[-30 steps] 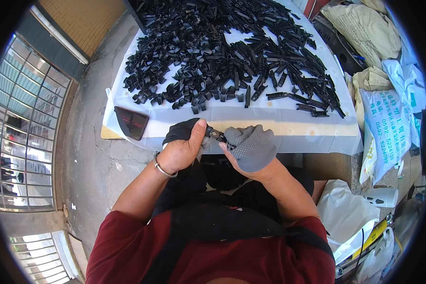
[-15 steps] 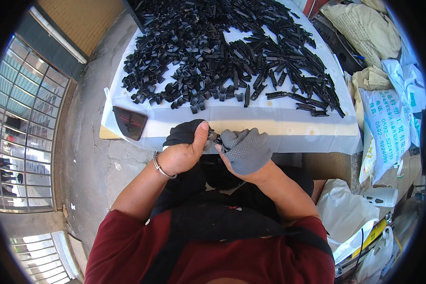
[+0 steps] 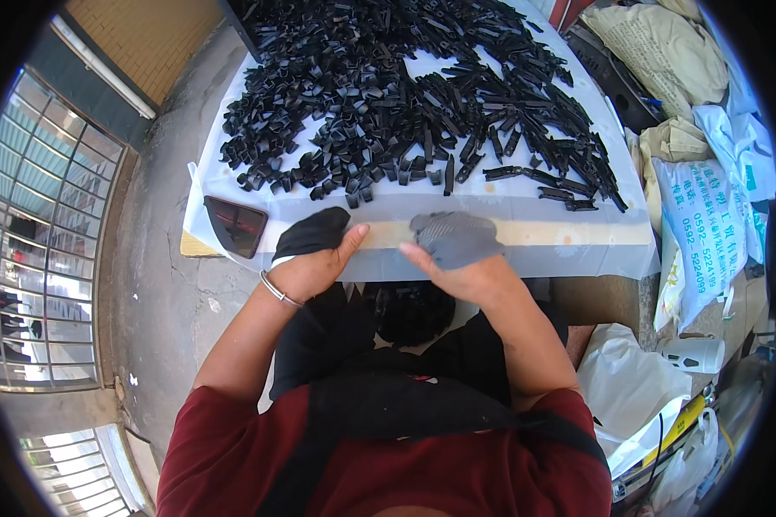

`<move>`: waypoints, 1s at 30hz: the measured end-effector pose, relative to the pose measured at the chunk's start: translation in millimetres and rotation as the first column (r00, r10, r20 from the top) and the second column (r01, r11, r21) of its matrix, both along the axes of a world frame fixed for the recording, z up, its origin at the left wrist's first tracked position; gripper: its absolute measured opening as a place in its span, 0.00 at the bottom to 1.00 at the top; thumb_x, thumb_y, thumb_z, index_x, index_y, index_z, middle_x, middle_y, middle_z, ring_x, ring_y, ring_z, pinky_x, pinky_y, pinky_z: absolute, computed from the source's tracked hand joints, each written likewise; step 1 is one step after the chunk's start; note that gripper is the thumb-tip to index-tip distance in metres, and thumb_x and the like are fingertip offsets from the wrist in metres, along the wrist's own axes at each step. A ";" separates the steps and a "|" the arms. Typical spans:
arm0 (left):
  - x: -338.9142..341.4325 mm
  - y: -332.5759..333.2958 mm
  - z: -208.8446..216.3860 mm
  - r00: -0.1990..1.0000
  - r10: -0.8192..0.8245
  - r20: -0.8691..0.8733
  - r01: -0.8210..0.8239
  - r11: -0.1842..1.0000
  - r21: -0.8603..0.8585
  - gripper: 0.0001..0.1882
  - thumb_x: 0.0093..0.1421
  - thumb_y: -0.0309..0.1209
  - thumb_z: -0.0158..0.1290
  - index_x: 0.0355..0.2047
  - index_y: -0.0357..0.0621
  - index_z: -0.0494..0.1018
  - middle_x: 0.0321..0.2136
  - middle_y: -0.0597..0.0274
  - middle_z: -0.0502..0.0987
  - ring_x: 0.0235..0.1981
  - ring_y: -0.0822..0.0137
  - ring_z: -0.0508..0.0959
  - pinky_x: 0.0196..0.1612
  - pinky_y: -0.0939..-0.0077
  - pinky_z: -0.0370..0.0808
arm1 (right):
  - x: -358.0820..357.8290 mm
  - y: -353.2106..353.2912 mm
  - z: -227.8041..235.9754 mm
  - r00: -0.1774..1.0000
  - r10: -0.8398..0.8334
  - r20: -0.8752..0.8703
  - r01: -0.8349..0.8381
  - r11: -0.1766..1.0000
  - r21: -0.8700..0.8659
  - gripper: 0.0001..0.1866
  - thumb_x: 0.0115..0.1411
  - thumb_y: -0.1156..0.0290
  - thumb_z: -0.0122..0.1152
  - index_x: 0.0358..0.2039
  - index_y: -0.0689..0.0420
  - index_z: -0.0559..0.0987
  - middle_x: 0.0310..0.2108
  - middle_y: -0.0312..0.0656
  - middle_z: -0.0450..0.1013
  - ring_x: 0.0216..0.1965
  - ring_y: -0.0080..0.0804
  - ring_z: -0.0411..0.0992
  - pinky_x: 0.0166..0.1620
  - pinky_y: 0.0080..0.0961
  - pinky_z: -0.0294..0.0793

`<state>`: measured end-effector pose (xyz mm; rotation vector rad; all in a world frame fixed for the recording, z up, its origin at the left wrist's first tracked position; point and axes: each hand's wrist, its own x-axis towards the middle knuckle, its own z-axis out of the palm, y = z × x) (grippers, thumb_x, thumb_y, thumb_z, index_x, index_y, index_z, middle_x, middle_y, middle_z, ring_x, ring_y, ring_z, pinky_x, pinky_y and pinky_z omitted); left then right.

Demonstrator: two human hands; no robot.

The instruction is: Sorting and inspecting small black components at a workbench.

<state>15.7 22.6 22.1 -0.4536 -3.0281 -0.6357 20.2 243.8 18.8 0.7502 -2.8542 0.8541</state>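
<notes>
At the near edge of the table, the person's two hands rested a little apart, each partly covered by a cloth-like glove. The left hand had a black glove bunched over its fingers, thumb pointing toward the other hand; whether those fingers gripped anything under the cloth I could not tell. A thin metal bracelet circled that wrist. The right hand wore a grey textured glove over the fingers, the palm bare, and its grip was likewise hidden.

Beyond the hands, a white sheet covered the table, and a wide heap of small black plastic pieces lay spread across its far half, well apart from the hands. A dark flat tray-like piece sat at the left corner, just beside the black glove. Printed white sacks were piled to the right, bare concrete floor ran along the left, with a metal window grille beyond it.
</notes>
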 end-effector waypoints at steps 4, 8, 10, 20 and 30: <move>-28.0 12.7 -7.7 0.964 0.109 -0.242 -0.104 0.994 0.034 0.16 0.55 0.41 0.47 0.34 0.41 0.71 0.30 0.50 0.74 0.32 0.52 0.74 0.35 0.66 0.71 | -37.2 8.5 -1.7 0.966 -0.226 -0.124 0.243 0.958 0.151 0.17 0.55 0.57 0.50 0.38 0.56 0.75 0.37 0.47 0.71 0.36 0.45 0.69 0.41 0.38 0.67; -37.0 13.8 -30.3 0.930 0.050 -0.363 -0.095 0.990 -0.107 0.13 0.50 0.32 0.50 0.37 0.43 0.70 0.30 0.52 0.74 0.31 0.54 0.74 0.34 0.66 0.72 | -38.4 7.3 -3.6 0.953 -0.234 -0.192 0.280 0.922 0.267 0.17 0.56 0.58 0.47 0.36 0.57 0.75 0.32 0.48 0.72 0.36 0.45 0.69 0.41 0.38 0.67; -36.7 14.1 -34.7 0.908 0.008 -0.419 -0.059 0.992 -0.109 0.12 0.50 0.31 0.50 0.36 0.43 0.70 0.31 0.52 0.73 0.31 0.54 0.74 0.34 0.66 0.72 | -37.4 12.6 -10.4 0.954 -0.249 -0.170 0.286 0.925 0.250 0.16 0.56 0.60 0.47 0.36 0.57 0.75 0.31 0.49 0.72 0.36 0.46 0.69 0.40 0.38 0.67; -24.1 18.9 -30.7 0.918 -0.014 -0.396 0.036 0.998 0.048 0.13 0.49 0.28 0.52 0.37 0.43 0.69 0.31 0.54 0.74 0.31 0.55 0.75 0.34 0.68 0.72 | -27.7 20.8 -6.6 0.927 -0.301 -0.225 0.304 0.952 -0.020 0.13 0.54 0.70 0.49 0.40 0.59 0.72 0.27 0.51 0.71 0.29 0.47 0.69 0.34 0.38 0.68; 6.0 29.9 13.4 0.977 -0.176 -0.118 0.206 0.923 0.326 0.21 0.50 0.28 0.56 0.45 0.40 0.65 0.33 0.57 0.75 0.33 0.63 0.76 0.37 0.76 0.71 | -0.5 -0.7 4.1 0.985 0.174 -0.002 -0.168 0.947 -0.274 0.14 0.51 0.68 0.56 0.38 0.60 0.71 0.24 0.47 0.70 0.26 0.43 0.69 0.31 0.32 0.68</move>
